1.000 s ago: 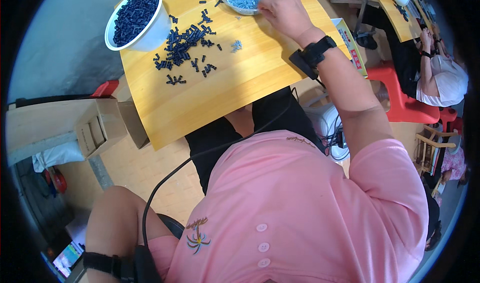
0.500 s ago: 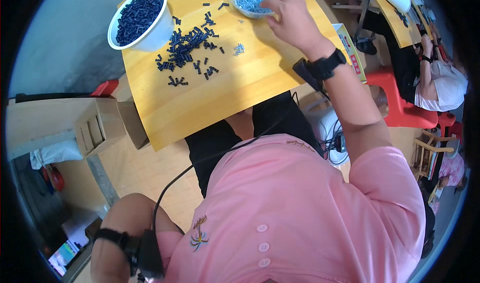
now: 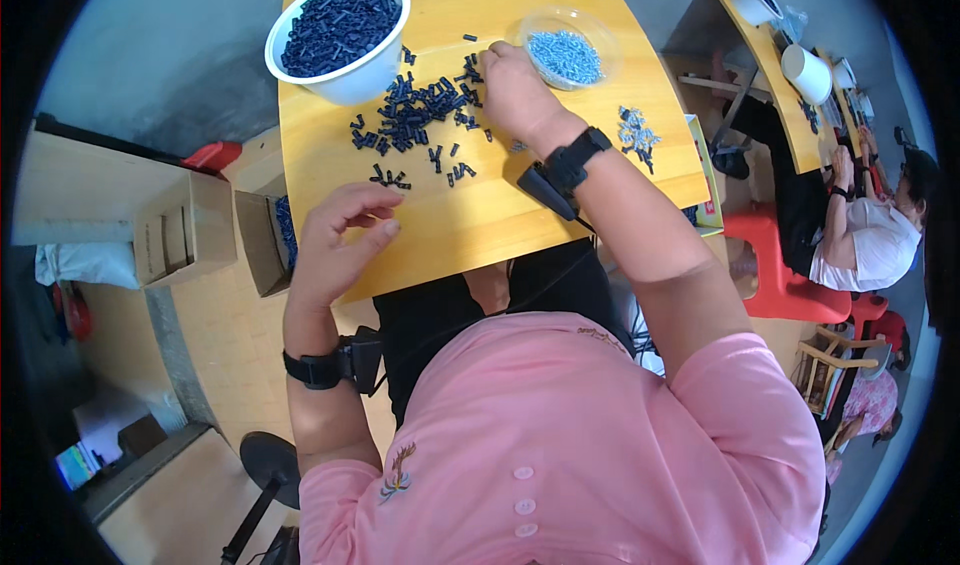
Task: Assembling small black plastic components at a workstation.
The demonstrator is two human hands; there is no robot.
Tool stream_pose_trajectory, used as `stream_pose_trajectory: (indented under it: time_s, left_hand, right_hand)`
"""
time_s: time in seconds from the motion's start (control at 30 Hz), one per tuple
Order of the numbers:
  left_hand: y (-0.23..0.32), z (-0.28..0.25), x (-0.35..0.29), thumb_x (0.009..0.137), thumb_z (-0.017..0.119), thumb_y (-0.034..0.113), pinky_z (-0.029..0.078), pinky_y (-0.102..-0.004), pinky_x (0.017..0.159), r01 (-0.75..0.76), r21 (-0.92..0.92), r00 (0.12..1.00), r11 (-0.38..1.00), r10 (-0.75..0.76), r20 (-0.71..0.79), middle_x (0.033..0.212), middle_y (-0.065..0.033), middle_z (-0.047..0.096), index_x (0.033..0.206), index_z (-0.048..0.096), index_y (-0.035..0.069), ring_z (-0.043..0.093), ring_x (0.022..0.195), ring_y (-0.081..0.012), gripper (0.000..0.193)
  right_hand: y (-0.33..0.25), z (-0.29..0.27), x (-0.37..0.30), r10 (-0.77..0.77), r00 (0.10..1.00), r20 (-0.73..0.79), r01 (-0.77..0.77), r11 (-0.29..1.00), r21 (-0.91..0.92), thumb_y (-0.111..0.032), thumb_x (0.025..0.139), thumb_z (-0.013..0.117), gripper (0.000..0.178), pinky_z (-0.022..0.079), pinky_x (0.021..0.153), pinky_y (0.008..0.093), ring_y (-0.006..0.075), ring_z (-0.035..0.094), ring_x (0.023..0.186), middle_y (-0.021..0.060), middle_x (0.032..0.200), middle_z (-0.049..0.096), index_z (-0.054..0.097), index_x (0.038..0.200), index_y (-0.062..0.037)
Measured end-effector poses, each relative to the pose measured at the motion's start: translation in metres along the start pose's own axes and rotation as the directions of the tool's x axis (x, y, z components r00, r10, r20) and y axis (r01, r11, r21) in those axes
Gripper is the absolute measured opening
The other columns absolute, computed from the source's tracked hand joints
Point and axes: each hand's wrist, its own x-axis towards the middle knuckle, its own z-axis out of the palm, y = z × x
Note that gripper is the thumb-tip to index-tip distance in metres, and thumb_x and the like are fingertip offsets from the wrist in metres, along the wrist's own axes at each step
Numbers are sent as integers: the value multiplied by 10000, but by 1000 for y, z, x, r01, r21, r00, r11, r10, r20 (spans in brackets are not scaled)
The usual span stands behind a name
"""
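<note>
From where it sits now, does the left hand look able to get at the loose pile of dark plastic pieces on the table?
Probably yes: the left hand is over the table edge, with only bare wood between it and the dark pieces.

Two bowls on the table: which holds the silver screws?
The shallow clear bowl, right beside the right hand. The deep white bowl at the table's far left corner holds dark blue-black pieces.

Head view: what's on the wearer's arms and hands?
Both hands are bare: left hand, right hand. Each wrist carries a black band with a small black box: left wristband, right wristband. Short pink sleeves leave the forearms uncovered.
</note>
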Motion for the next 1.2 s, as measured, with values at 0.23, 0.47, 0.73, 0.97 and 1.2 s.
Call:
stream_pose_trajectory:
  time_s: [0.23,0.47,0.73,0.97,1.2]
  left_hand:
    - [-22,15,-2,806,669,61,465,-255,812,170,-71,983,983,-164,79,982,-38,598,1010,638,12,582,898,-131,212]
    - [-25,19,-4,786,679,91,477,-255,754,190,-36,982,981,-190,7,909,-69,620,956,662,2,602,846,-142,193]
    - [-34,21,-7,795,663,67,470,-240,722,188,-65,979,980,-192,-73,889,-53,619,926,668,12,590,802,-123,142]
    - [-32,22,-9,817,655,73,443,-239,705,164,-25,981,986,-166,-99,872,-19,624,904,670,21,574,795,-114,102]
    - [-36,26,-6,812,650,63,464,-241,685,114,17,982,993,-110,-155,850,-41,627,909,675,14,584,752,-118,112]
  right_hand:
    - [0,22,35,88,966,242,4,934,-357,-109,772,536,234,386,855,352,284,503,973,154,954,626,675,890,37]
    - [10,37,38,118,969,215,-31,928,-371,-103,790,502,279,377,872,365,329,481,1000,229,1010,596,668,935,67]
    - [6,30,38,209,921,329,-70,919,-388,-100,794,505,270,390,890,376,339,502,1023,213,1033,594,672,941,54]
    - [-7,16,27,217,936,277,-116,934,-337,-95,798,546,213,463,862,338,299,534,1006,166,1024,597,687,931,-6]
    - [-4,18,8,236,952,193,-173,940,-295,-84,765,586,167,477,847,341,285,554,975,150,976,608,695,883,-40]
